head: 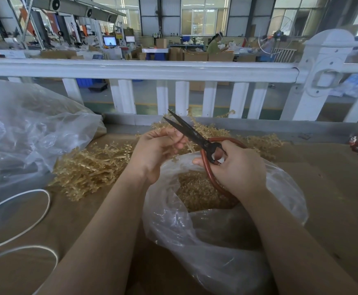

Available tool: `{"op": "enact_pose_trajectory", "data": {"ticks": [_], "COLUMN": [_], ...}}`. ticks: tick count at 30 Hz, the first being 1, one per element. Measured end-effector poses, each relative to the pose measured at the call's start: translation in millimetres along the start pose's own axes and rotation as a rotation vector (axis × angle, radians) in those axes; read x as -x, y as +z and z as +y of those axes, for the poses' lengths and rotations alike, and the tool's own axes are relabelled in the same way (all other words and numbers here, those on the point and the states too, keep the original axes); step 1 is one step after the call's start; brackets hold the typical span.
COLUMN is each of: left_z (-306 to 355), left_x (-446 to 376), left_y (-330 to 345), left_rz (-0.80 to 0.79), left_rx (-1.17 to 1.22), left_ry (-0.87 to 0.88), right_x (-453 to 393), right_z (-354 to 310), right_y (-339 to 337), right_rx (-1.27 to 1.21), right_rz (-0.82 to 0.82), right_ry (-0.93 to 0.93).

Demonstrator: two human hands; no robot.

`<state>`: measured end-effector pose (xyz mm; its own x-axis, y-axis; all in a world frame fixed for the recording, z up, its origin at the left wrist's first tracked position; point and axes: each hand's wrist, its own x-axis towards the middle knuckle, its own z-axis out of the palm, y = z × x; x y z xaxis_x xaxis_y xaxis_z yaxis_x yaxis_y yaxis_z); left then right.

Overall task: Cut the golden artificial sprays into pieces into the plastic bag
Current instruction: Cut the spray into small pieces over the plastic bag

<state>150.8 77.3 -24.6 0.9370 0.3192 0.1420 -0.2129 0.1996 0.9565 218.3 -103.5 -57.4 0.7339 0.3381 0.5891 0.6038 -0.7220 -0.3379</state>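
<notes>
Bright, even daylight enters through the tall windows (204,18) at twelve o'clock, slightly overexposed. Shadows on the cardboard surface (333,188) are soft and faint. Glare streaks the white railing (139,68) and the clear plastic bag (227,241). Wide-angle distortion bends the edges; the background looks soft.

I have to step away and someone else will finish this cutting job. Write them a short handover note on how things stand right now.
Right hand grips the red-handled scissors, blades open and pointing up-left.
Left hand pinches a golden spray stem next to the blades, above the mouth of the open plastic bag.
Done: a layer of cut golden pieces already lies in that bag.
Left: a heap of uncut golden sprays on the cardboard-covered table, to the left of and behind the bag. Cut the held stem, then work through the heap.
Another large clear bag sits at far left.
</notes>
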Motion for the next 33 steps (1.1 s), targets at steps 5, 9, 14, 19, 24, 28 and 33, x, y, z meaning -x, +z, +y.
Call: {"op": "enact_pose_trajectory", "data": {"ticks": [5, 9, 14, 19, 24, 28, 33], "left_z": [-0.2, 0.3, 1.4, 1.9, 2.1, 2.6, -0.5], "left_x": [-2.9, -2.7, 0.5, 2.5, 2.5, 2.1, 2.3], "left_y": [0.4, 1.7, 6.4, 8.2, 7.2, 7.0, 12.2], "left_rz": [0.154, 0.143, 0.039, 0.009, -0.011, -0.029, 0.014], "left_rx": [0.016, -0.042, -0.075, -0.108, -0.157, -0.125, -0.157], "left_ry": [-0.095, -0.137, -0.127, -0.112, -0.119, -0.137, -0.072], "right_x": [0.5, -5.3, -9.1, -8.3, -6.9, -8.0, -5.8], "right_z": [-4.9, -6.0, -0.9, -6.5, -8.4, -8.6, -12.3], "right_y": [0.0, -1.9, -1.1, -8.1, -14.2, -12.2, -14.7], "right_rx": [-0.275, -0.473, -0.599, -0.828, -0.978, -1.000, -1.098], "right_rz": [-0.016, -0.035, -0.018, -0.056, -0.046, -0.021, -0.086], "right_ry": [0.113, 0.270, 0.392, 0.418, 0.447, 0.449, 0.390]}}
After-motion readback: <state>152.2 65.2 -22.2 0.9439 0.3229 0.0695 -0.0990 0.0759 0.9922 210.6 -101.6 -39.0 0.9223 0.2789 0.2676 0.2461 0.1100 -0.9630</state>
